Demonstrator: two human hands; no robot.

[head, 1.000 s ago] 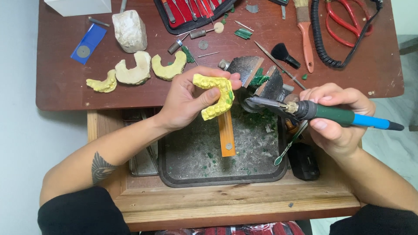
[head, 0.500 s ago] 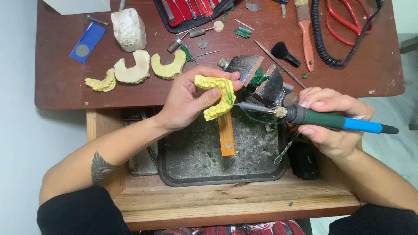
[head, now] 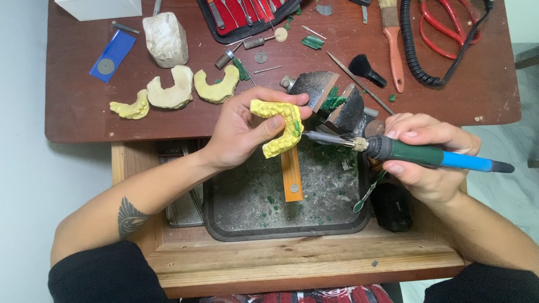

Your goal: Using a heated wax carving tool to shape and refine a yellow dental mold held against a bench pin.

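Cluttered brown workbench (head: 84, 112); left hand (head: 241, 132) pinches the yellow tooth mould (head: 281, 128); right hand (head: 429, 160) grips the heated tool (head: 393, 150), tip touching the mould from three o'clock.

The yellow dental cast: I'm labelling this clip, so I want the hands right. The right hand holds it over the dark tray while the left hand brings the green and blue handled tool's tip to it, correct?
Not quite: the hands are swapped. In the head view the left hand holds the yellow dental cast over the dark tray, and the right hand brings the green and blue handled tool to it.
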